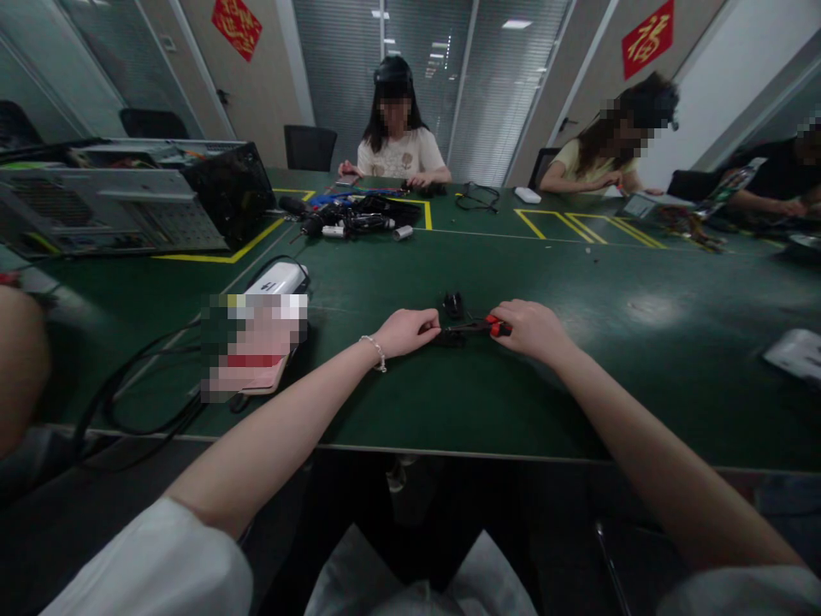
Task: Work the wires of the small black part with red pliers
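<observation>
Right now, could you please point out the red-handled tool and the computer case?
red-handled tool (495,323): head view, on its red grip.
computer case (109,210): head view, on its grey side panel.

The surface (577,368) is dark green, crossed by yellow lines (542,224). The tool (495,323) has red grips and a dark head. The part (449,339) seems black, dimly seen. The bracelet (375,349) is pale and beaded. The signs (647,38) are red with gold characters.
</observation>
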`<state>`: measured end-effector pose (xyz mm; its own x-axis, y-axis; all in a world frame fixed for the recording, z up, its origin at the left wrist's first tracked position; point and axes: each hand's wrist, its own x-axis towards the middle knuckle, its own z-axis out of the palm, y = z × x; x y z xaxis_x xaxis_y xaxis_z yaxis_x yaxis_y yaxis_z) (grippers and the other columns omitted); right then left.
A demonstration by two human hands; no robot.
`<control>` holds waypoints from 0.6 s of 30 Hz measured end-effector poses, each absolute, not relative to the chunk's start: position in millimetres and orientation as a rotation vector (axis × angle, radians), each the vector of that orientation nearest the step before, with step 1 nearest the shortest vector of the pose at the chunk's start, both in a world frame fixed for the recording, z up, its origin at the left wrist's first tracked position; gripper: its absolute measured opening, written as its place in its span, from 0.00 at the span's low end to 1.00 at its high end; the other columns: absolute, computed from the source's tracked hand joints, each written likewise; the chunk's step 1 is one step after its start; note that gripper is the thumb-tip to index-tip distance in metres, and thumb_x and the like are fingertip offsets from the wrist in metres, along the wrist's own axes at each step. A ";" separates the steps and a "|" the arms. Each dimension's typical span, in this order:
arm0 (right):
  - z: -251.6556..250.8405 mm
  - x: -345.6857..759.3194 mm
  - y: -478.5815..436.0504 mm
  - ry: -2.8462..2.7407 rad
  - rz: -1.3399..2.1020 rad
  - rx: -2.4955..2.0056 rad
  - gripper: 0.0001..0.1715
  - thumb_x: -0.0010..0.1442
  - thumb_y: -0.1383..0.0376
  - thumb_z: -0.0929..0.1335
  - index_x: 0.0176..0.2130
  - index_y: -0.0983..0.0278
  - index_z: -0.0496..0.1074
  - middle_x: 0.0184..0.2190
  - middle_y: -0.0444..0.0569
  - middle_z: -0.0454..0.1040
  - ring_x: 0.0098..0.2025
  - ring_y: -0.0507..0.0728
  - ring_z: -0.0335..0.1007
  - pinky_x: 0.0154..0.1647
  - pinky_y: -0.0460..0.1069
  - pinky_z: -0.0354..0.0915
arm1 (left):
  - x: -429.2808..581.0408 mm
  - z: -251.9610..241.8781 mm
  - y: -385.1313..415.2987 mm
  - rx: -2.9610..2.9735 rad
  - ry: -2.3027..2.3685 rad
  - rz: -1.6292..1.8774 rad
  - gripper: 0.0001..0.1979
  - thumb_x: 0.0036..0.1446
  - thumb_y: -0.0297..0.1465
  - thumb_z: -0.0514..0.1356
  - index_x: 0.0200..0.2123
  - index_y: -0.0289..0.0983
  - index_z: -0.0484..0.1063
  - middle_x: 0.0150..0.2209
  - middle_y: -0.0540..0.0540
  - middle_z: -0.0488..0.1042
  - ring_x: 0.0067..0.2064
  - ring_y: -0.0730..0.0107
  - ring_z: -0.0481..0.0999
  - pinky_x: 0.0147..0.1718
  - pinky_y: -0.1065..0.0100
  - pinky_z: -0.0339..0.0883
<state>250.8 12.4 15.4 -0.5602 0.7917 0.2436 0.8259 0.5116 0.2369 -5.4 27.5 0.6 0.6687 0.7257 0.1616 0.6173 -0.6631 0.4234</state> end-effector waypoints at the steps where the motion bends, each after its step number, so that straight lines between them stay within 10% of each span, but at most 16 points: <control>1: 15.6 250.4 11.9 -2.639 -0.498 -1.412 0.12 0.52 0.62 0.63 0.35 0.64 0.70 0.33 0.50 0.73 0.34 0.56 0.66 0.32 0.49 0.59 | -5.7 0.6 27.6 2.553 1.058 0.458 0.07 0.58 0.33 0.51 0.33 0.37 0.66 0.29 0.50 0.72 0.30 0.72 0.69 0.28 0.72 0.57; 18: 17.5 249.2 10.3 -2.640 -0.530 -1.415 0.12 0.52 0.62 0.63 0.35 0.64 0.71 0.33 0.51 0.73 0.34 0.57 0.65 0.31 0.49 0.59 | -5.7 2.6 26.7 2.534 1.073 0.431 0.07 0.58 0.33 0.51 0.33 0.37 0.66 0.30 0.50 0.72 0.31 0.71 0.70 0.29 0.72 0.59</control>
<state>249.2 10.3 17.5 -0.5635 0.7880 0.2482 0.8227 0.5080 0.2550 -5.7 26.7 2.6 0.6664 0.7326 0.1383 0.6248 -0.6500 0.4326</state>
